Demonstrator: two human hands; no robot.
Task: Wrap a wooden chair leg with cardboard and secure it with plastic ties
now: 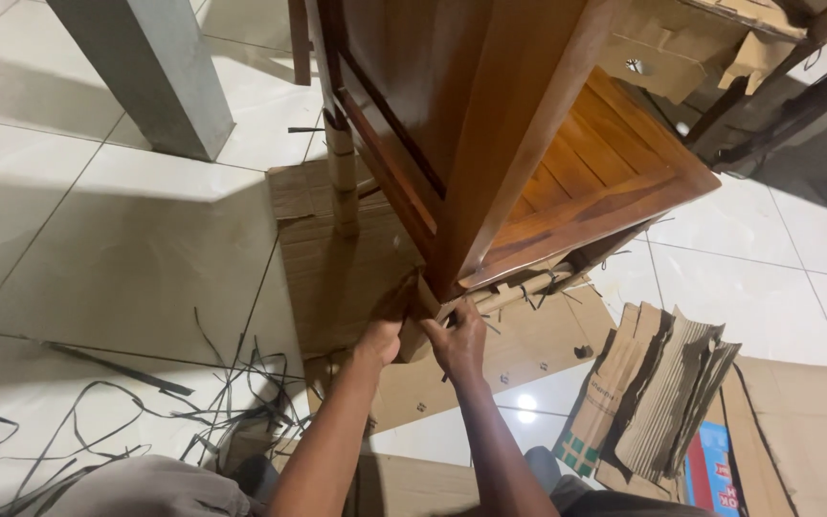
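A brown wooden cabinet (490, 124) stands tilted on flat cardboard (337, 268), its lower corner leg wrapped in cardboard. My left hand (387, 325) grips the cardboard wrapping (413, 330) at that corner from the left. On the right side of the same corner, my right hand (458, 337) has its fingers closed on the wrapping. Both forearms reach up from the bottom of the view. Another leg (342, 172) further back is also wrapped in cardboard.
Black plastic straps (126, 412) lie tangled on the white tiled floor at lower left. Torn corrugated cardboard pieces (653, 393) sit at lower right. A grey pillar (150, 67) rises at upper left. Dark furniture legs (777, 96) stand at upper right.
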